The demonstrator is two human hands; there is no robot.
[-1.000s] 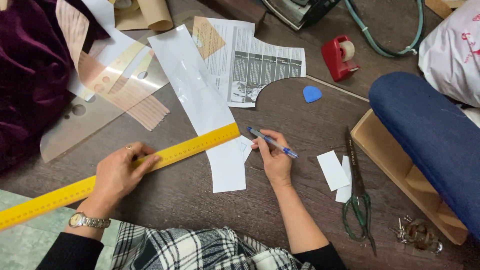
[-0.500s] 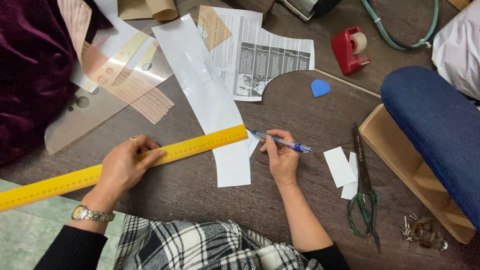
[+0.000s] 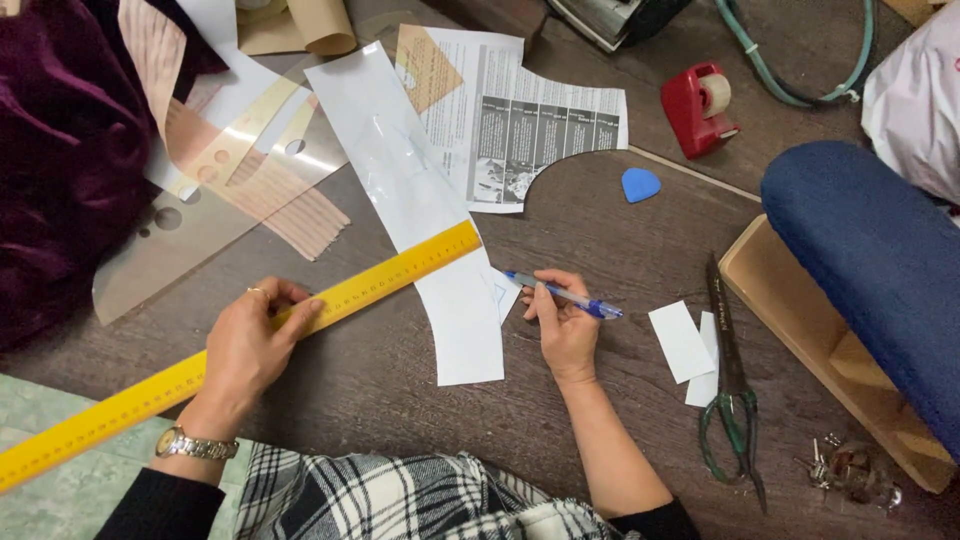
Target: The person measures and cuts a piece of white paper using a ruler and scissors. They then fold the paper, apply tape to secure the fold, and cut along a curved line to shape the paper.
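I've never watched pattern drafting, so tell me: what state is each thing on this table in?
Yellow ruler: flat, pressed by left hand.
Blue pen: gripped in right hand.
White paper strip: flat under the ruler.
Scissors: closed, lying unused.
Tape dispenser: upright, untouched.

A dark wooden worktop carries a long white paper strip, with a yellow ruler across it, scissors well to its right, and a red tape dispenser beyond those.
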